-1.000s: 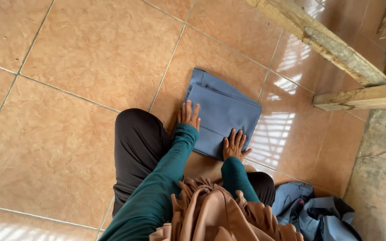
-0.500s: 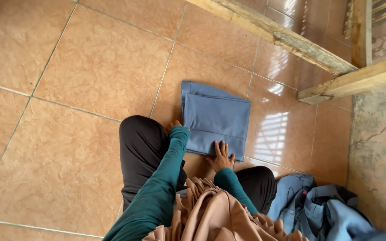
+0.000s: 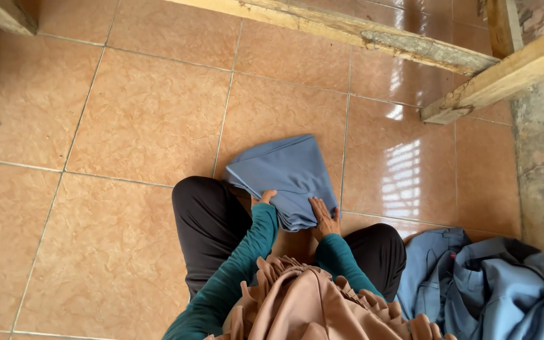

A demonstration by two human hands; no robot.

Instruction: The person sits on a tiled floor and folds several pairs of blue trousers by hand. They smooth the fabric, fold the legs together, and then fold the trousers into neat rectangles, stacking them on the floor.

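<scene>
Head view: folded blue cloth lies on the tiled floor just ahead of the knees. Left hand pinches its near left edge, fingers closed on the layers; right hand presses flat, open, on the near right corner. Blue clothes heap to the right, beams beyond.

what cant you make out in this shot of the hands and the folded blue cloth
Head view:
- left hand: only fingertips show, the rest is under the folded blue cloth.
- right hand: its palm lies flat on the cloth, hiding the grip.
- blue clothes pile: cut off by the lower right edge.
</scene>
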